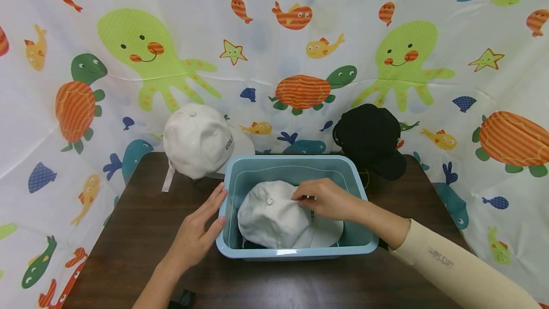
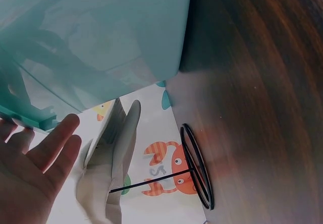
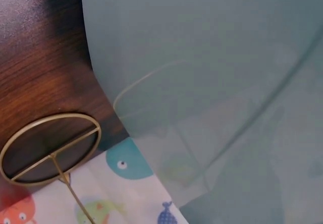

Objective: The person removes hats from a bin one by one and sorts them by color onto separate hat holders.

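A white cap (image 1: 274, 216) with dark lettering on its front lies in the light-blue plastic basin (image 1: 296, 252), its brim toward the right. My right hand (image 1: 323, 198) reaches in over the basin's right side and pinches the cap near the front of its crown. Against the basin's left rim rest the outstretched fingers of my left hand (image 1: 197, 232). The left wrist view shows that hand (image 2: 38, 171) beside the basin wall (image 2: 116, 37). In the right wrist view the basin's side (image 3: 202, 47) fills most of the picture and hides the right hand.
Behind the basin on the left, another white cap (image 1: 197, 139) hangs on a black wire stand (image 2: 199, 168). At the back right a black cap (image 1: 369, 132) sits on a gold wire stand (image 3: 53, 151). A sea-animal curtain (image 1: 266, 51) hangs behind the dark wooden table (image 1: 141, 213).
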The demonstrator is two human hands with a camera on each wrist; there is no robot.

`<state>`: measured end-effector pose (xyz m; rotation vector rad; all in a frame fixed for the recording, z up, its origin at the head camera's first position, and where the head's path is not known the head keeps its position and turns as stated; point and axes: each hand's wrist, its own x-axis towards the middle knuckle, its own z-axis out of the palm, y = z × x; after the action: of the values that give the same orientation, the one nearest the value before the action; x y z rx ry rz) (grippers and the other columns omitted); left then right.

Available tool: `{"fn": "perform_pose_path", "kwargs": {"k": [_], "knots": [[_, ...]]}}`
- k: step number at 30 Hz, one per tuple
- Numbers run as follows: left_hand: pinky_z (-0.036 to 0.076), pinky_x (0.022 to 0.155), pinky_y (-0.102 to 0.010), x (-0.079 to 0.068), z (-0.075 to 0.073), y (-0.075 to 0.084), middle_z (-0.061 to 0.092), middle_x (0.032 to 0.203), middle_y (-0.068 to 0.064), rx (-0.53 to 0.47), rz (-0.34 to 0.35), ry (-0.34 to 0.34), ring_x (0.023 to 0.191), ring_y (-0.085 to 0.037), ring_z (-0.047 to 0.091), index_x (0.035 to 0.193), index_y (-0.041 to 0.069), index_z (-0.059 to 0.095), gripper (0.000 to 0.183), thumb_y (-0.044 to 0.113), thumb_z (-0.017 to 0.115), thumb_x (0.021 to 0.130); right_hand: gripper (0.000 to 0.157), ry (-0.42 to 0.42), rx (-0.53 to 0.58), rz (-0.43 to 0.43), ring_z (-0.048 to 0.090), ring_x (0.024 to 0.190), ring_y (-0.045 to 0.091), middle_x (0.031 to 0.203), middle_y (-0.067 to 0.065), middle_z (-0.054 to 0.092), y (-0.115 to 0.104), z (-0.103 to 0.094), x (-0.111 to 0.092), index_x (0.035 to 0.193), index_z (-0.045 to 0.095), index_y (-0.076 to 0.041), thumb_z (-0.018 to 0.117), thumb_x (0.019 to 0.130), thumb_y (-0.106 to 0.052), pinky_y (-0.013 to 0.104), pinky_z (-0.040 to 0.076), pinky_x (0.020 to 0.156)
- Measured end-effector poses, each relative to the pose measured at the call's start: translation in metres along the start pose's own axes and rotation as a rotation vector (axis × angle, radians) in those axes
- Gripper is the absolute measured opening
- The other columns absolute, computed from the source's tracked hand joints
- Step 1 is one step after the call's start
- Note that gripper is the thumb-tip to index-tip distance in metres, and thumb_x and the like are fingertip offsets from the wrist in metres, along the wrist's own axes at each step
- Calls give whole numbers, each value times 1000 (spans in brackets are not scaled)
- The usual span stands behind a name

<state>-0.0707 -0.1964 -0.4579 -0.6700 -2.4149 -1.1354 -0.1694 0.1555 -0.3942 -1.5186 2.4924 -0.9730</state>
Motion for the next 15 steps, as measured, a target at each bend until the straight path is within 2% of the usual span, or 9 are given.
{"fn": "perform_pose_path", "kwargs": {"k": [8,15], "knots": [[27,116,-14,0,-1,2,41,165,-8,-2,-14,-5,149,-14,42,158,11,47,62,4,62,99,25,18,-5,-6,73,93,14,105,2,77,-9,-12,0,110,79,-6,76,90,8,28,61,80],[25,116,-13,0,-2,1,41,165,-5,57,-24,-18,148,-17,44,159,12,47,62,9,63,99,26,41,-3,-10,72,90,14,103,2,77,-15,-24,1,110,79,-5,76,89,10,29,61,78]]}}
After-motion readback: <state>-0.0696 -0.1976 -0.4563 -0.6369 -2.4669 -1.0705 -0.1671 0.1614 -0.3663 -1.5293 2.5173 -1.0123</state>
